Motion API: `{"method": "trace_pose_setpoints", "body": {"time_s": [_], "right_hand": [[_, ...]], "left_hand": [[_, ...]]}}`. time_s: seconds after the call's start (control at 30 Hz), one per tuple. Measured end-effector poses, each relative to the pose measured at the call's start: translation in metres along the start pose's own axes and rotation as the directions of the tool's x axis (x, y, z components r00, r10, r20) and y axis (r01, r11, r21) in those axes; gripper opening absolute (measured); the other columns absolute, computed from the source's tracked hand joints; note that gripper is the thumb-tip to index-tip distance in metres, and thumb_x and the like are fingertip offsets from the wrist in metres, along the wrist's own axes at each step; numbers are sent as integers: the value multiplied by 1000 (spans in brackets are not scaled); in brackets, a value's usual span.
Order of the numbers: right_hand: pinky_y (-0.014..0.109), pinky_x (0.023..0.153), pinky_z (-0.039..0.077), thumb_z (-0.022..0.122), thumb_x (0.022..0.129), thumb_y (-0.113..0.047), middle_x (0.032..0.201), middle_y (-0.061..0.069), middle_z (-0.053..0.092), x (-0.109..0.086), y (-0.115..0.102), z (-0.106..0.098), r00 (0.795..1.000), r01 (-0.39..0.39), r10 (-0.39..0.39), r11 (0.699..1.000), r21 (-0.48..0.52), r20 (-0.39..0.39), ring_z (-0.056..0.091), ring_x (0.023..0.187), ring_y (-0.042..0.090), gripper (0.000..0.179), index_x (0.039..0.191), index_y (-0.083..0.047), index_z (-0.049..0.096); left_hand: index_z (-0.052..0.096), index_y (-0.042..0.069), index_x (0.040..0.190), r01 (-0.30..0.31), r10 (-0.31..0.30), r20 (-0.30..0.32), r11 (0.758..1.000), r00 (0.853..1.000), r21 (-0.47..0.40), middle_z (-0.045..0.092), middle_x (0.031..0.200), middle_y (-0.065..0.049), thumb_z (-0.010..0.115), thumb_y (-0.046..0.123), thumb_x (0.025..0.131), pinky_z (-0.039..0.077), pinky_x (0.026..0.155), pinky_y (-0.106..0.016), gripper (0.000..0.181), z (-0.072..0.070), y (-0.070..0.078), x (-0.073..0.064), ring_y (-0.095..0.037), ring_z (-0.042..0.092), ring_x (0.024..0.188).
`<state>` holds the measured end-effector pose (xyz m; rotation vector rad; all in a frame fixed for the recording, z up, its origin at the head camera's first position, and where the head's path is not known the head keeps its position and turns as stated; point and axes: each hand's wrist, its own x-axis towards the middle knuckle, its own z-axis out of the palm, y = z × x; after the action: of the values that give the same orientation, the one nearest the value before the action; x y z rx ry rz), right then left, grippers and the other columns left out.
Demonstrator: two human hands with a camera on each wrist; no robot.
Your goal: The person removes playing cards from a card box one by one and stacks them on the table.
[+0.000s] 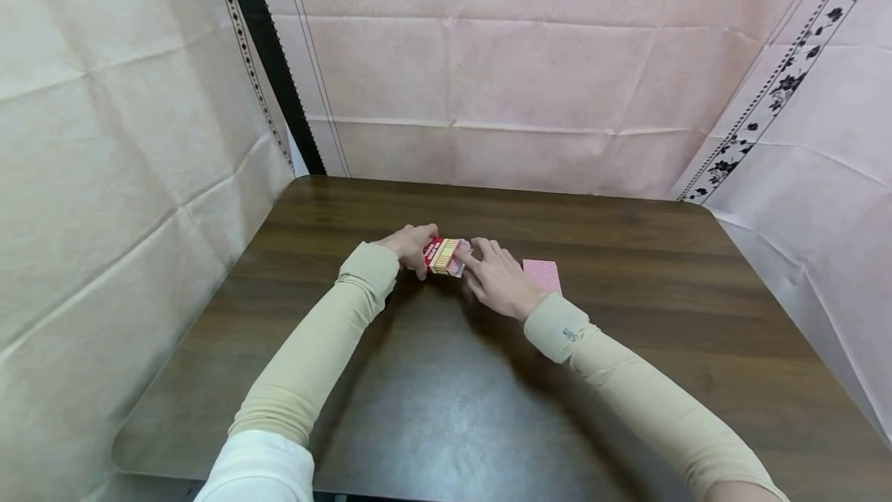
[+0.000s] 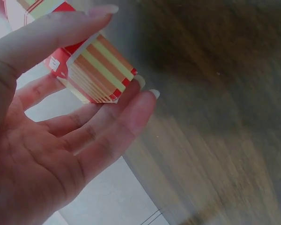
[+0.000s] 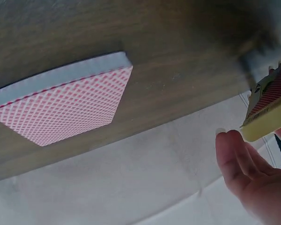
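My left hand (image 1: 411,245) grips a playing-card box (image 1: 440,256) by its left end. In the left wrist view the thumb lies across the red part of the box (image 2: 100,65), with fingers behind its cream and orange striped side. My right hand (image 1: 503,283) reaches to the other end, its fingertips right at the box edge. The right wrist view has its extended fingers (image 3: 232,152) beside the box's pale yellow end. A squared deck of cards (image 1: 542,275) with red-and-white lattice backs lies on the table just right of my right hand.
The brown wood-grain table (image 1: 432,386) has rounded corners. Creased pale cloth (image 1: 516,76) hangs behind it and along both sides. A dark vertical strip (image 1: 279,60) shows at the back left, and a floral border (image 1: 787,84) runs down the cloth at the right.
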<state>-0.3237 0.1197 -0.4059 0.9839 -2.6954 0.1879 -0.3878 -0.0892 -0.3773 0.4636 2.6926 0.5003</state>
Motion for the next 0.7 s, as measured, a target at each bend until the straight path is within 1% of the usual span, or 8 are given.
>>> {"method": "trace_pose_setpoints", "body": {"time_s": [0.13,0.27,0.33,0.43,0.53,0.6,0.7], "right_hand": [[49,94,47,54,96,-20,136,23,47,1,0,4,1000,15,-15,1000,-4,-7,50,116,35,41,137,-15,54],[46,93,47,54,96,-19,132,20,51,2,2,7,998,34,-33,999,9,-51,51,112,32,36,131,-13,60],[46,93,47,53,96,-19,133,20,51,3,2,8,998,36,-35,999,11,-55,52,112,32,35,130,-12,61],[48,96,46,49,97,-21,140,21,46,4,1,9,1000,22,-22,1000,18,-18,50,116,34,37,132,-14,59],[52,100,43,44,97,-23,149,23,35,6,-1,9,999,-4,3,999,37,44,47,123,38,40,135,-16,57],[53,100,42,43,96,-23,152,24,30,7,-1,11,997,-14,11,999,44,77,46,125,39,40,134,-17,57],[54,100,42,44,93,-23,154,24,25,8,-2,12,995,-13,10,999,40,96,45,127,40,41,132,-18,56]], "left_hand": [[43,14,132,8,-8,15,1000,1000,-9,53,123,-14,83,4,69,49,57,-30,75,2,-2,0,-27,55,100],[43,14,132,0,0,20,1000,1000,-22,53,123,-14,83,4,69,48,55,-29,75,1,-3,0,-28,55,100],[43,14,131,-6,6,20,1000,1000,-18,53,123,-15,83,3,69,48,54,-29,75,0,-2,0,-28,55,100],[43,14,131,-8,9,23,1000,1000,-8,53,123,-14,82,1,69,48,54,-29,75,1,-1,0,-28,54,101],[43,15,131,-12,12,26,1000,1000,-1,53,123,-14,82,0,68,47,56,-29,75,1,2,0,-28,53,100],[43,15,131,-14,14,26,1000,1000,1,52,122,-14,82,-2,68,48,56,-29,76,1,2,0,-27,53,98],[43,15,131,-19,19,24,1000,1000,7,52,122,-15,82,-3,68,48,55,-30,76,0,3,-2,-28,54,96]]}}
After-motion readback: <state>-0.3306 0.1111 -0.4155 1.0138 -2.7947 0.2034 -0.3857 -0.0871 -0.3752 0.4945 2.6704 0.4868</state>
